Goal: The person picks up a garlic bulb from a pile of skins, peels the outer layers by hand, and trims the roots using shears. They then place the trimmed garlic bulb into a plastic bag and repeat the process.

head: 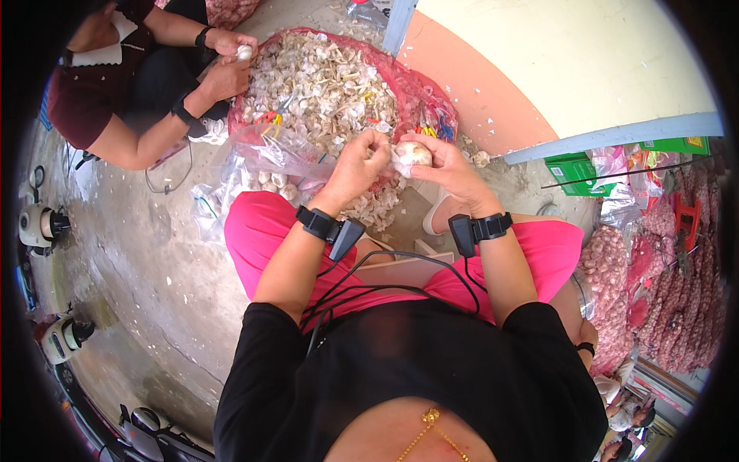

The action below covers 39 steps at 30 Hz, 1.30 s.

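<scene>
My right hand (pixel 447 164) holds a whitish garlic bulb (pixel 414 155) between thumb and fingers. Papery garlic skin (pixel 399 164) hangs loose on the bulb's left side and meets my left hand (pixel 361 167), whose thumb and forefinger are pinched together on it. Both hands are above the near edge of a red mesh sack (pixel 424 95) heaped with garlic skins and stalk bits (pixel 323 75). Red-handled scissors (pixel 268 118) and yellow handles (pixel 427 131) lie on the heap. Left of my left hand, a clear plastic bag (pixel 260 153) contains several trimmed garlic bulbs (pixel 278 180).
At upper left, another person's hands (pixel 228 75) hold a garlic bulb (pixel 244 52). A blue-edged wall panel (pixel 612 136) borders the right. Mesh sacks of garlic (pixel 603 289) are stacked far right, near green boxes (pixel 574 173). Scooters (pixel 60 341) stand at left. Black cables (pixel 398 254) cross my lap.
</scene>
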Motion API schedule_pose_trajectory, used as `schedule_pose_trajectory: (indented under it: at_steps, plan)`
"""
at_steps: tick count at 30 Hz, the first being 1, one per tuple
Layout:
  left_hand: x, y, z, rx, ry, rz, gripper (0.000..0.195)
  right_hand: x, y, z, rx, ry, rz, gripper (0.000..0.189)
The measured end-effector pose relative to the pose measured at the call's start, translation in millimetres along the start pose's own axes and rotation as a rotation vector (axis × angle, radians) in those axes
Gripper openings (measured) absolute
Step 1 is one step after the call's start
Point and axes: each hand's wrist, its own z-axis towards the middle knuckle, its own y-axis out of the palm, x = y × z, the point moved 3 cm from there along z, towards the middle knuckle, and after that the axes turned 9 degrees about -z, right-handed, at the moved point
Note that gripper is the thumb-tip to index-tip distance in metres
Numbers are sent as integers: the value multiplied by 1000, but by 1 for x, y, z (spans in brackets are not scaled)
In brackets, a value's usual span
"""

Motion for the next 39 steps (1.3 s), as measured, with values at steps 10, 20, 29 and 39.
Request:
schedule_pose_trajectory:
  at_steps: [10,20,29,39]
  plan:
    - [-14,-5,9,122,67,-212,16,25,-12,4,157,-5,153,55]
    - [24,14,-2,-10,336,170,19,27,-10,1,76,-26,-51,57]
    - [3,8,2,98,342,241,14,30,-2,0,71,2,47,57]
    - [4,2,7,71,339,224,9,22,1,0,47,-15,14,55]
